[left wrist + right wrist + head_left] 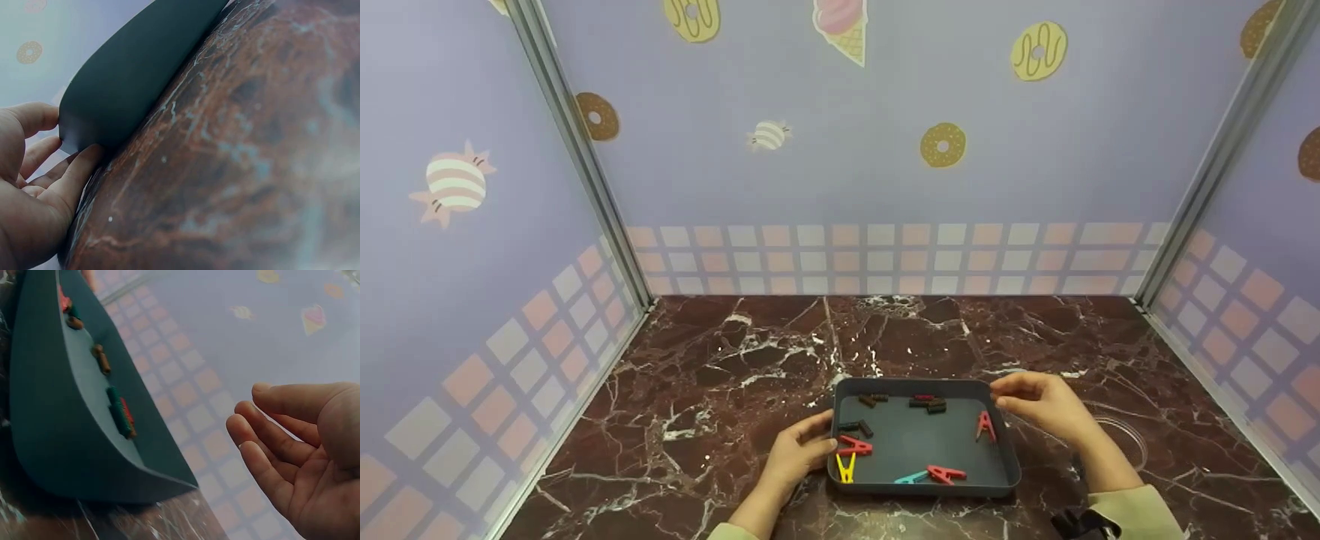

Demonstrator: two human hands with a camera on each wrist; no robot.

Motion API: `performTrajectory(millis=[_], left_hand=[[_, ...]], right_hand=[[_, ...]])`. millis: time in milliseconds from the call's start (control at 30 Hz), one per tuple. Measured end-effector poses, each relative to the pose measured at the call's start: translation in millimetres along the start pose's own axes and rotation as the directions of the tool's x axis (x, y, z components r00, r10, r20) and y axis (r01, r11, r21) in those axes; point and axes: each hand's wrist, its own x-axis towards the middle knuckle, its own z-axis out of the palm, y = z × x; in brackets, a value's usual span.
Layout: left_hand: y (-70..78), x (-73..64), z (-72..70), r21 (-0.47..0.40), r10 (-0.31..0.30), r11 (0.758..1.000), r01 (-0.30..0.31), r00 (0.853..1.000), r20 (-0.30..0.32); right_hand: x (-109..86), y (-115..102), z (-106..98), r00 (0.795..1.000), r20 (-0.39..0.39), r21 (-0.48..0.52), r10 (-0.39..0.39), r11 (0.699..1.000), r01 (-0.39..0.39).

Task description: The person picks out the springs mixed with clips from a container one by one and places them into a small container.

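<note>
Veined marble-look tabletop, rounded-corner tray, seemingly plastic, left hand against it.

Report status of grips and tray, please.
Left grip touching tray, left side. Right grip apart, near far right corner. Tray holding scattered clothespins and small cylinders. No obstacle visible.

From my remote seat I am viewing a dark red, white-veined worktop, with a clear round item lying partly hidden toward the right. Lilac walls are rising around it, showing a printed ice cream cone, doughnuts and wrapped sweets above pink and white squares, while grey metal posts are standing at both back corners.
</note>
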Motion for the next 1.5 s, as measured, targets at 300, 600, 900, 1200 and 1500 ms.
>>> performTrajectory(millis=[300,600,900,1200,1500], left_hand=[[-1.7,1.6,-0.4,0.049,0.013,0.999,-0.012,1.0,-0.017],[-1.7,1.5,-0.3,0.043,0.012,0.999,-0.011,1.0,-0.021],[-1.7,1.0,-0.2,0.03,0.011,0.999,-0.011,1.0,-0.017],[-2.2,0.0,-0.3,0.009,0.012,1.0,-0.012,1.0,-0.004],[-2.1,-0.3,-1.0,0.008,0.015,1.0,-0.015,1.0,-0.005]], right_hand=[[21.5,-1,26,1.0,0.022,-0.048,-0.007,0.999,0.008],[35.5,1,54,0.999,0.026,-0.171,-0.032,0.985,0.036],[44.2,7,75,0.999,0.037,-0.344,0.0,0.939,0.013],[49.3,10,87,0.998,0.038,-0.495,-0.058,0.866,0.069],[50.4,12,90,0.995,0.064,-0.527,-0.081,0.844,0.102]])
